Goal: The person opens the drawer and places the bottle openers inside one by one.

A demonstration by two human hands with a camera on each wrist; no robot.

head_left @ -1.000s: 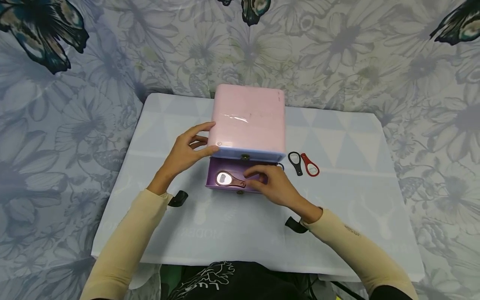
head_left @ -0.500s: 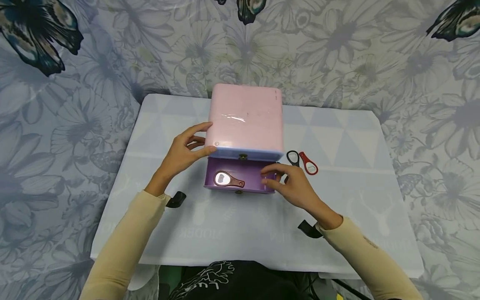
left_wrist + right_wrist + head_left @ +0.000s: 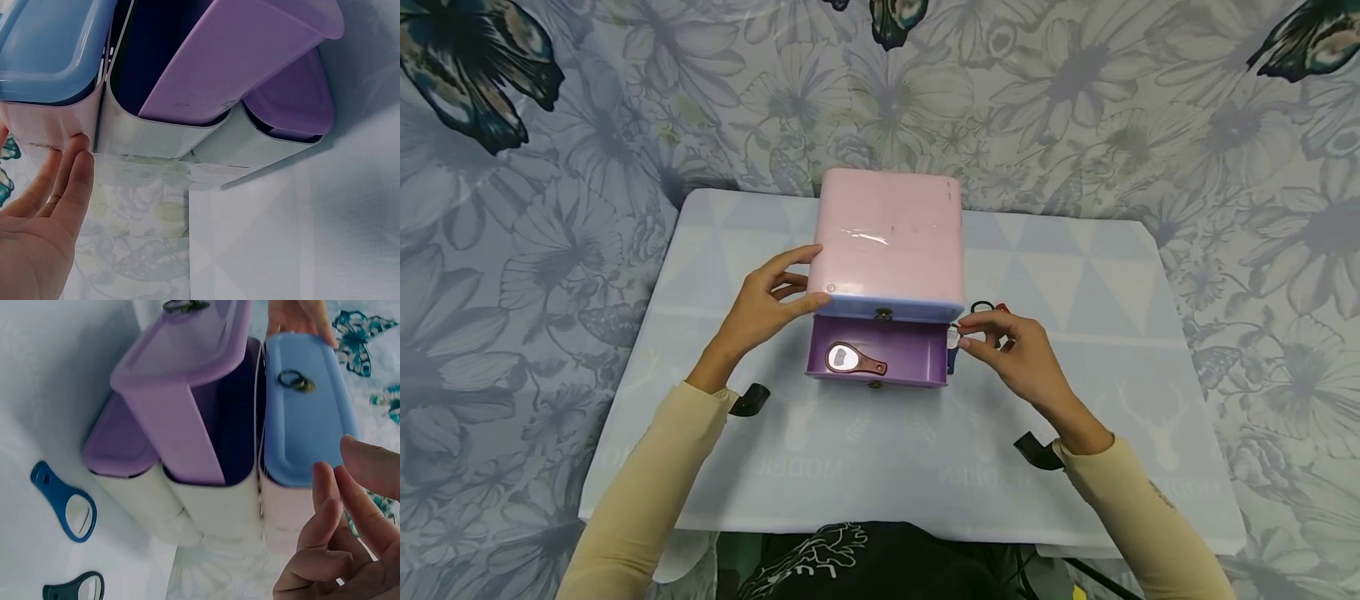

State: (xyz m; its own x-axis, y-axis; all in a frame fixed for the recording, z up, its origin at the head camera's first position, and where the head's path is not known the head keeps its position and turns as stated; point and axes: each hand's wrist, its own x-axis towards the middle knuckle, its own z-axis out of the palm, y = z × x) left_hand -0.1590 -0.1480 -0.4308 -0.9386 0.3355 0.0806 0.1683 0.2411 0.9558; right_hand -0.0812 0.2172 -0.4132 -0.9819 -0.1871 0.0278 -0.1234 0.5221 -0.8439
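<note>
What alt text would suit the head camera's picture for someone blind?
A person's left hand touches a pink-topped drawer chest; its open purple drawer holds what looks like a brown bottle opener. The right hand is near similar openers beside the drawer.

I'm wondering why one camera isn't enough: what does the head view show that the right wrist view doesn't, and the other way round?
Only the head view shows the brown oval-ended item, lying in the open purple drawer, and the pink box top.

Only the right wrist view shows the lowest drawer, beneath the open one.

Both show that open drawer, the blue drawer front above it, the left hand, the right hand and the blue-handled item, partly hidden in the head view.
</note>
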